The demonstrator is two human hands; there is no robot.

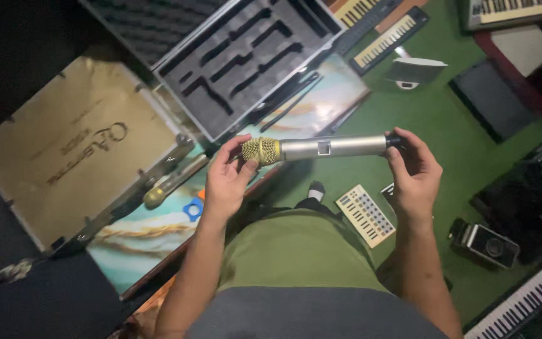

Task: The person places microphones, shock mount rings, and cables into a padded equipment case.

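Observation:
A silver wireless microphone (327, 147) with a gold mesh head lies level between my two hands. My left hand (229, 182) grips the gold head end with fingers and thumb. My right hand (413, 174) pinches the black tail end at the right. A second gold-headed microphone (174, 184) lies on the marbled table (139, 242) below and left of my left hand. An open hard case with grey foam cutouts (246, 59) rests beyond the held microphone.
A wooden board with engraved lettering (70, 150) lies at the left. On the green floor (446, 119) are a small pad controller (366, 215), several keyboards (389, 39), a black box (490, 97), a camera-like device (485, 243) and a keyboard (522, 304) at bottom right.

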